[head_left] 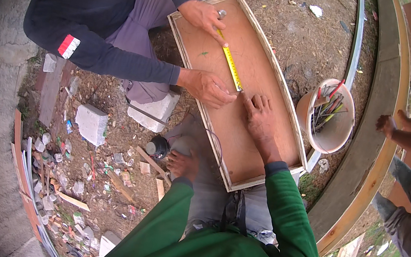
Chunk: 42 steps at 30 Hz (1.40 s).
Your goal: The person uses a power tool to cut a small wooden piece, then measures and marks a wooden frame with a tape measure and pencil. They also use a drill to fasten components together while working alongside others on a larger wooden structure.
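Note:
A shallow wooden tray-like panel with a raised pale frame (pixel 295 107) lies slanting across my lap. My right hand (pixel 260 117) rests on its brown board, thumb stretched toward the hooked end of a yellow tape measure (pixel 232 68), the other fingers bent and apart. It grips nothing that I can see. My left hand (pixel 182 165) is low beside the frame, fingers bent around or against a blurred greyish round thing (pixel 183 144) whose kind I cannot tell. Next to it is a black round piece (pixel 158 147).
A co-worker's upper hand (pixel 204 18) holds the tape; the co-worker's lower hand (pixel 207 88) is pinched near its end. A white bucket of tools (pixel 331 132) stands right of the frame. Concrete blocks (pixel 91 124) and scraps litter the ground. Another person's hand (pixel 387 126) is at right.

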### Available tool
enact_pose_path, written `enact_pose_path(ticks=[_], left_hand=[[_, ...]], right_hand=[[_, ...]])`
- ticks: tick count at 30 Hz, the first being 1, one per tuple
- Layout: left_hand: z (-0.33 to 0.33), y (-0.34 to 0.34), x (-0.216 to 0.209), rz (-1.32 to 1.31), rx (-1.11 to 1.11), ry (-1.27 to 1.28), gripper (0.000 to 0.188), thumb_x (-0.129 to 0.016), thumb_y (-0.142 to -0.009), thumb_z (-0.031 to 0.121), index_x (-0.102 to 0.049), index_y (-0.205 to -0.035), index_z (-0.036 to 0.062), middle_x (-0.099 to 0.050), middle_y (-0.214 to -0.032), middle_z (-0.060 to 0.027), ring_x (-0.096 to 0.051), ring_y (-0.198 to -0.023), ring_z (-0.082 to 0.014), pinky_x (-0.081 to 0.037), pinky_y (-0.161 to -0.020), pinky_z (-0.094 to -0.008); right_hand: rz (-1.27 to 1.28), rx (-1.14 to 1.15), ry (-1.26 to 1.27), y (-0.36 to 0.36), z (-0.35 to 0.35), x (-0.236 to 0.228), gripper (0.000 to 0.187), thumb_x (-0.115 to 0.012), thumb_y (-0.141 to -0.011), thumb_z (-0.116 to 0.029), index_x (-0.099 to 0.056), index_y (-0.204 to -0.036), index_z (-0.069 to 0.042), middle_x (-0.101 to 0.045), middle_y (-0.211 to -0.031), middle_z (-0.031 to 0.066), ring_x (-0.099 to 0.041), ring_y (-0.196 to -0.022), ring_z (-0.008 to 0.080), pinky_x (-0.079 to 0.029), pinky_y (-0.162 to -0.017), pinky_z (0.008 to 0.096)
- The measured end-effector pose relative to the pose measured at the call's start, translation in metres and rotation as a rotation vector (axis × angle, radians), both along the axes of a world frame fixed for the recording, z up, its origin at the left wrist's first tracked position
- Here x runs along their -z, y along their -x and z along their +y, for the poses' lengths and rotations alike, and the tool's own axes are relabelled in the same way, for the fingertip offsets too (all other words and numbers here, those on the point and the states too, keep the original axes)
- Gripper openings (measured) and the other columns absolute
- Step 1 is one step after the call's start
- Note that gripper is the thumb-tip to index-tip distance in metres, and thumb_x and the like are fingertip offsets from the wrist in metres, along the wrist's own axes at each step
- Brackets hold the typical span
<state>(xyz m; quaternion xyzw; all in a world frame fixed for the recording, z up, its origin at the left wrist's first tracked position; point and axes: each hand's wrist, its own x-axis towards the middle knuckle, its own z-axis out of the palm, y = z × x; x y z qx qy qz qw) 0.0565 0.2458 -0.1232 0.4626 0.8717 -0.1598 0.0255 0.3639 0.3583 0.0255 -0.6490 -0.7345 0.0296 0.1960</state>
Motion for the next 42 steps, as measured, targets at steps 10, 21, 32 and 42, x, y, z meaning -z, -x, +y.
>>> enact_pose_path(ticks=[10,21,32,42], left_hand=[[0.011,-0.006,-0.027,-0.098,-0.02,0.046,0.085,-0.052,-0.1,0.069,-0.049,-0.144,-0.0038,-0.058,-0.135,-0.0237,-0.062,-0.128,-0.045,-0.043,-0.111,-0.058],[0.009,-0.008,-0.032,-0.083,-0.006,0.043,0.081,-0.06,-0.097,0.064,-0.05,-0.141,-0.0033,-0.059,-0.135,-0.0237,-0.063,-0.122,-0.0428,-0.045,-0.11,-0.0562],[0.001,-0.006,-0.025,-0.011,0.086,-0.042,0.081,-0.062,-0.098,0.063,-0.049,-0.14,-0.0047,-0.059,-0.127,-0.0218,-0.063,-0.117,-0.0415,-0.046,-0.106,-0.0549],[-0.002,-0.006,-0.012,0.099,0.118,-0.109,0.08,-0.063,-0.097,0.064,-0.051,-0.137,-0.0038,-0.06,-0.127,-0.0222,-0.064,-0.115,-0.0402,-0.047,-0.106,-0.054]], right_hand=[[-0.012,0.027,-0.033,0.0,0.002,0.004,0.064,-0.076,-0.086,-0.014,-0.066,-0.148,-0.012,-0.062,-0.108,0.0104,-0.061,-0.11,0.0319,-0.05,-0.1,0.0452],[0.036,0.006,0.01,0.0,0.0,-0.005,0.06,-0.072,-0.089,-0.016,-0.066,-0.147,-0.007,-0.062,-0.11,0.0119,-0.06,-0.11,0.0323,-0.05,-0.1,0.0455],[0.028,0.011,0.009,0.001,0.0,-0.008,0.056,-0.065,-0.09,-0.008,-0.066,-0.146,-0.007,-0.059,-0.105,0.0102,-0.059,-0.104,0.0303,-0.049,-0.095,0.0438],[0.057,0.012,0.0,0.001,0.002,-0.009,0.061,-0.071,-0.087,-0.01,-0.066,-0.148,-0.008,-0.06,-0.103,0.0106,-0.06,-0.103,0.0306,-0.048,-0.095,0.0447]])
